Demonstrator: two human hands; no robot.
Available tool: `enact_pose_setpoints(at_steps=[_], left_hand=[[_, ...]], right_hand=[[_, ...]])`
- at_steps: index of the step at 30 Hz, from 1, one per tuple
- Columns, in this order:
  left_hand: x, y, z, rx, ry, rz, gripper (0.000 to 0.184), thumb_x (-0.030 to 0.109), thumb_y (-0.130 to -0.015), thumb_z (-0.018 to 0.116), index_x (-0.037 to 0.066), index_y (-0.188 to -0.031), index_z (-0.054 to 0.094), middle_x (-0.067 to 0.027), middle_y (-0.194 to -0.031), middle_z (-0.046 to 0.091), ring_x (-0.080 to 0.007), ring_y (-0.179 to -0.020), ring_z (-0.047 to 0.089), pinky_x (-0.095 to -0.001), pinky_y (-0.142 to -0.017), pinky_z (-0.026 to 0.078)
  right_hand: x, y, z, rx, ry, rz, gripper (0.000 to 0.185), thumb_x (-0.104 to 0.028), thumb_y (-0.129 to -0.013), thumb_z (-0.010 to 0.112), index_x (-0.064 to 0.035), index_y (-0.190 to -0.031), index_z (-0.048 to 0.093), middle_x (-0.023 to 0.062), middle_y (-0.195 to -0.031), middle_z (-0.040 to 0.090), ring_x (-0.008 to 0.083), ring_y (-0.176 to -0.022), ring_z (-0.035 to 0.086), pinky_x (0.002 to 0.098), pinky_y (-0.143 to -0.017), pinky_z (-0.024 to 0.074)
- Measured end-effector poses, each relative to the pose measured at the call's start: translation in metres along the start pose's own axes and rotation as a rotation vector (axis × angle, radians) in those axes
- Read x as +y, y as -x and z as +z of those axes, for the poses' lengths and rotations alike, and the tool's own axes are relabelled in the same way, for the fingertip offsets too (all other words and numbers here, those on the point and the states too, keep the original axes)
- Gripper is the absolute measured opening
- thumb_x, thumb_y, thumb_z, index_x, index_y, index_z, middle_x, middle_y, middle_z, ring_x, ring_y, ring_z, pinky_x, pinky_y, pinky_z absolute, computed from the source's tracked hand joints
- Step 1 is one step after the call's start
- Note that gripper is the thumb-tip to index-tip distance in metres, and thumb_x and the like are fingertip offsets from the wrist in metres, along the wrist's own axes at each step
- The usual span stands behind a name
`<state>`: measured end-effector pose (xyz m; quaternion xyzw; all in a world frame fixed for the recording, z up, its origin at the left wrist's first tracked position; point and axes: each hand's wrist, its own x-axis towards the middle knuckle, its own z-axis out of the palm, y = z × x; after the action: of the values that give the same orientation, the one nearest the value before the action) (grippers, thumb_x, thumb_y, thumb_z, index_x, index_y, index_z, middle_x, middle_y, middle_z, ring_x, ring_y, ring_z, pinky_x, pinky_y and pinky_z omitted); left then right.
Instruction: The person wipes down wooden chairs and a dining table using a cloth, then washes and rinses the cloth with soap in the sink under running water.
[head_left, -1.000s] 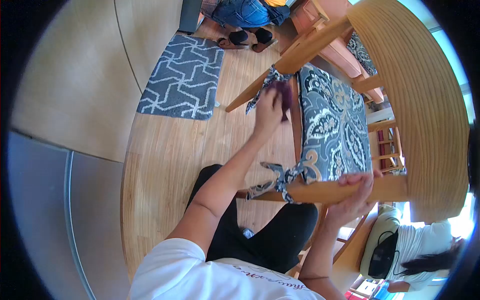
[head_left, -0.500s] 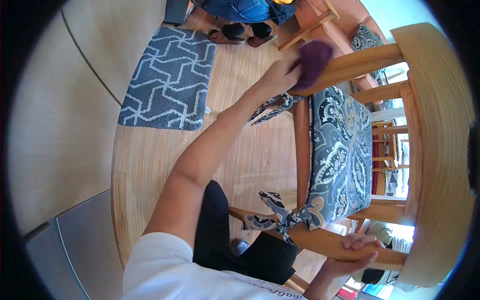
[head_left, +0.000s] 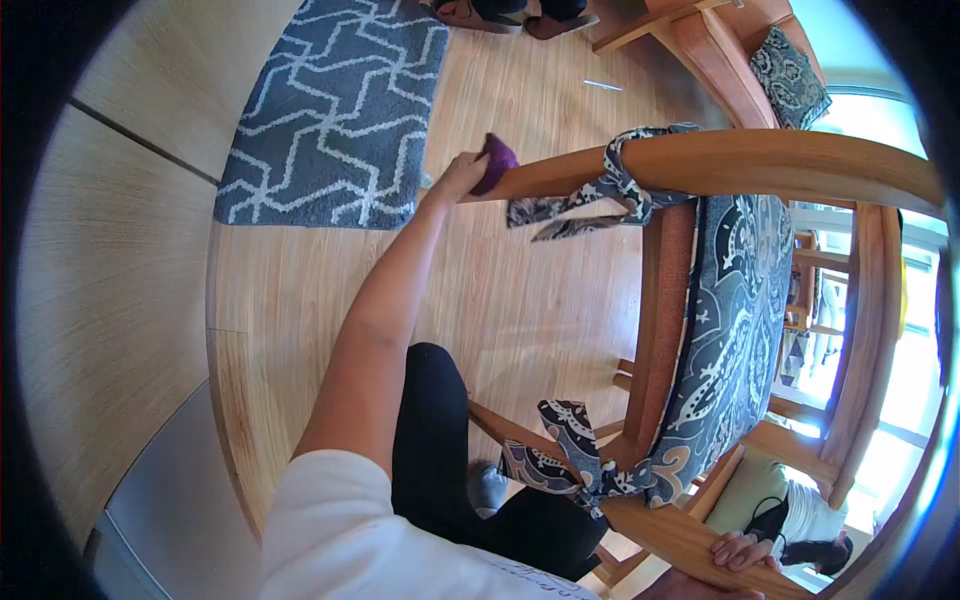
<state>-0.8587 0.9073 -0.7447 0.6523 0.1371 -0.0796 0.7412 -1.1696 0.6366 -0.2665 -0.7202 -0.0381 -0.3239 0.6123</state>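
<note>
the right hand (head_left: 737, 552) curls its fingers round the near wooden post of the chair (head_left: 740, 165). farther off, the left hand (head_left: 459, 180) pinches a purple cloth (head_left: 498, 164) against the other post's lower end, near the patterned rug (head_left: 330, 120).

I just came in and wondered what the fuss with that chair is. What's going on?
A person's left hand holds a purple cloth against the end of a leg of a wooden chair, apparently wiping it. The right hand grips the chair's frame lower in the view. A patterned cushion is on the seat, its ties knotted around the frame.
</note>
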Motion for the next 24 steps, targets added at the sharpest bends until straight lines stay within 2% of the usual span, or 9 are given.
enact_pose_setpoints(at_steps=[4, 6, 10, 12, 13, 15, 16, 19, 24], left_hand=[[0.053, 0.022, -0.002, -0.124, 0.054, -0.078, 0.044, 0.037, -0.087, 0.052, -0.005, -0.085, 0.066, -0.0080, -0.072, 0.064, -0.0122, -0.056, 0.058, -0.0284, -0.052, 0.044], [0.070, 0.037, 0.001, -0.171, 0.136, -0.123, 0.043, 0.038, -0.088, 0.049, -0.002, -0.088, 0.066, -0.0060, -0.074, 0.063, -0.0121, -0.058, 0.057, -0.0280, -0.052, 0.044], [0.030, 0.046, -0.004, -0.188, 0.335, -0.140, 0.039, 0.034, -0.089, 0.046, -0.001, -0.092, 0.066, -0.0060, -0.077, 0.064, -0.0136, -0.060, 0.060, -0.0271, -0.054, 0.047], [0.011, 0.055, -0.012, -0.136, 0.349, -0.117, 0.037, 0.031, -0.088, 0.048, -0.002, -0.091, 0.066, -0.0066, -0.075, 0.064, -0.0139, -0.059, 0.060, -0.0264, -0.052, 0.047], [0.005, 0.068, -0.015, -0.106, 0.360, -0.083, 0.038, 0.030, -0.088, 0.047, -0.003, -0.092, 0.066, -0.0068, -0.076, 0.064, -0.0132, -0.060, 0.059, -0.0261, -0.053, 0.047], [-0.002, 0.097, -0.018, -0.074, 0.371, -0.038, 0.038, 0.030, -0.088, 0.046, -0.003, -0.092, 0.065, -0.0070, -0.077, 0.064, -0.0124, -0.062, 0.059, -0.0259, -0.055, 0.046], [-0.004, 0.112, -0.020, -0.010, 0.334, -0.032, 0.039, 0.031, -0.089, 0.045, -0.002, -0.093, 0.065, -0.0059, -0.077, 0.064, -0.0111, -0.064, 0.058, -0.0252, -0.057, 0.045], [-0.009, 0.149, -0.031, 0.060, 0.235, -0.096, 0.039, 0.032, -0.090, 0.045, 0.000, -0.095, 0.066, -0.0027, -0.080, 0.064, -0.0080, -0.071, 0.056, -0.0234, -0.063, 0.044], [-0.045, 0.205, -0.018, 0.124, 0.418, -0.059, 0.035, 0.029, -0.091, 0.047, -0.001, -0.099, 0.064, -0.0027, -0.082, 0.063, -0.0082, -0.074, 0.055, -0.0241, -0.066, 0.045]], right_hand=[[-0.003, 0.003, 0.002, 0.039, 0.054, -0.020, 0.035, -0.036, -0.092, 0.042, -0.0054, -0.077, 0.041, 0.0063, -0.066, 0.039, 0.0202, -0.055, 0.046, 0.0316, -0.051, 0.0413], [-0.003, 0.002, 0.003, -0.060, -0.007, -0.048, 0.024, -0.017, -0.090, 0.046, -0.0096, -0.112, 0.049, 0.0056, -0.070, 0.041, 0.0188, -0.057, 0.044, 0.0301, -0.047, 0.0396], [-0.001, 0.000, -0.023, 0.077, 0.022, -0.041, 0.019, -0.023, -0.086, 0.049, -0.0042, -0.088, 0.048, 0.0058, -0.065, 0.039, 0.0193, -0.053, 0.041, 0.0290, -0.045, 0.0344], [-0.004, -0.009, -0.037, -0.097, 0.029, 0.034, 0.035, -0.020, -0.089, 0.041, -0.0238, -0.124, 0.041, 0.0104, -0.089, 0.060, 0.0217, -0.062, 0.050, 0.0356, -0.060, 0.0421], [0.001, -0.012, -0.039, -0.100, 0.027, 0.034, 0.035, -0.020, -0.089, 0.041, -0.0238, -0.124, 0.041, 0.0104, -0.089, 0.060, 0.0217, -0.062, 0.050, 0.0356, -0.060, 0.0421], [0.014, -0.016, -0.027, 0.242, 0.327, -0.054, 0.028, -0.028, -0.090, 0.047, -0.0068, -0.108, 0.043, 0.0034, -0.072, 0.042, 0.0133, -0.061, 0.044, 0.0255, -0.059, 0.0413], [0.021, -0.015, -0.032, 0.218, 0.428, -0.149, 0.030, -0.026, -0.089, 0.046, -0.0030, -0.108, 0.043, 0.0051, -0.074, 0.044, 0.0155, -0.064, 0.047, 0.0281, -0.064, 0.0428], [0.029, -0.029, -0.066, 0.197, 0.430, -0.047, 0.039, -0.032, -0.092, 0.045, -0.0067, -0.121, 0.038, 0.0045, -0.072, 0.045, 0.0136, -0.066, 0.049, 0.0271, -0.064, 0.0458], [0.050, -0.032, -0.075, 0.284, 0.617, -0.136, 0.045, -0.032, -0.092, 0.042, 0.0025, -0.121, 0.039, 0.0087, -0.072, 0.050, 0.0172, -0.059, 0.052, 0.0257, -0.058, 0.0467]])
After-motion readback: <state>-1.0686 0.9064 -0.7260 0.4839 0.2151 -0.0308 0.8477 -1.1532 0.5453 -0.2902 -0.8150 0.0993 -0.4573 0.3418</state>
